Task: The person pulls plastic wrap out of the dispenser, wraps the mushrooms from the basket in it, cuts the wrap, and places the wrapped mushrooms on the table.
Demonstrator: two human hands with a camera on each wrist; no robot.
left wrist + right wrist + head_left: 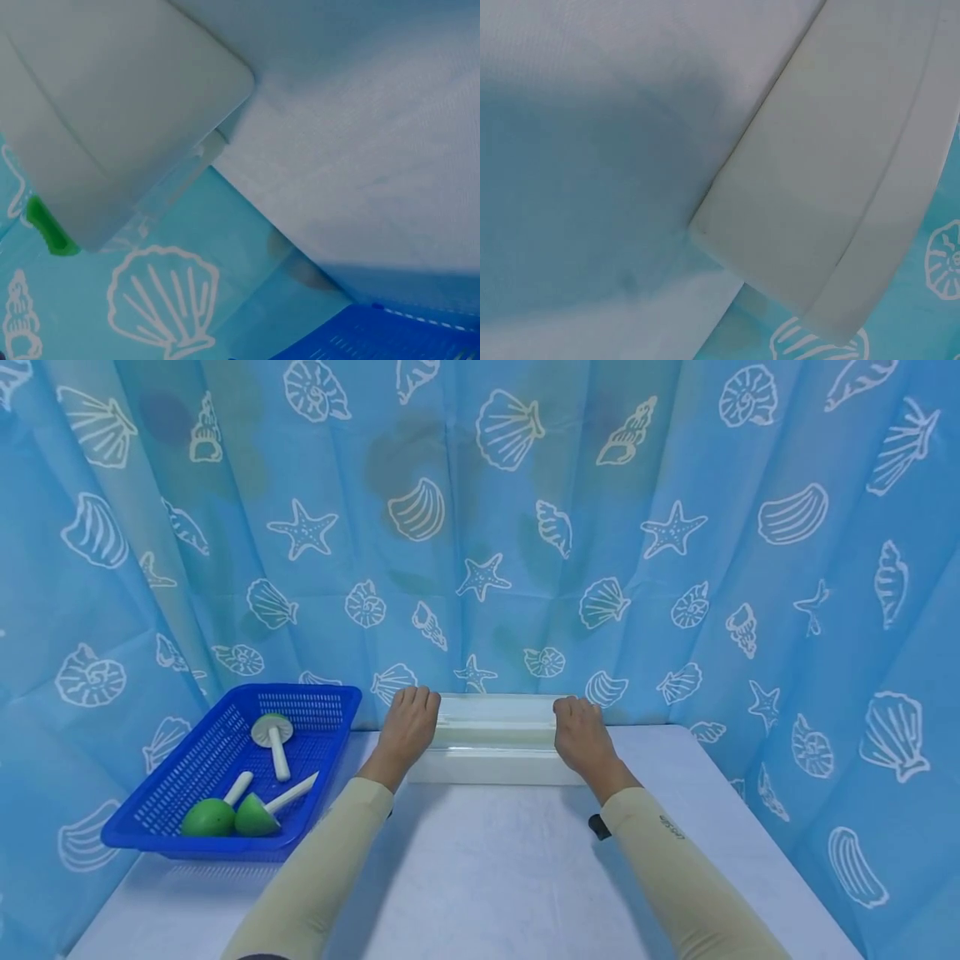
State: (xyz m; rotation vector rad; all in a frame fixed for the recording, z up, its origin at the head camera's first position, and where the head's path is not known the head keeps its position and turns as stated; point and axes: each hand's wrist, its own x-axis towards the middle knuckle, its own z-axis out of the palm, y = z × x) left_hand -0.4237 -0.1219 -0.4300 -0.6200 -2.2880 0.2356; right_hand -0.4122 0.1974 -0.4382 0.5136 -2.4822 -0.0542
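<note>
A white box (pixel 495 768) stands at the back of the table, its long front side towards me. Above that front side is a clear lid (pixel 497 710). My left hand (pixel 408 727) grips the lid's left end with curled fingers; at the right end, my right hand (pixel 585 739) holds it the same way. The left wrist view shows the box's pale side (pixel 127 97) and a green latch (pixel 52 229) at one end. In the right wrist view, the box's other end (pixel 810 180) rests on the table. Neither wrist view shows fingers.
To the left, a blue perforated basket (pixel 300 689) holds a few green-capped toy mushrooms (pixel 208 818) with white stems. The white-covered table (pixel 495 877) extends in front of the box. A blue seashell-patterned curtain (pixel 480 635) hangs close behind and at both sides.
</note>
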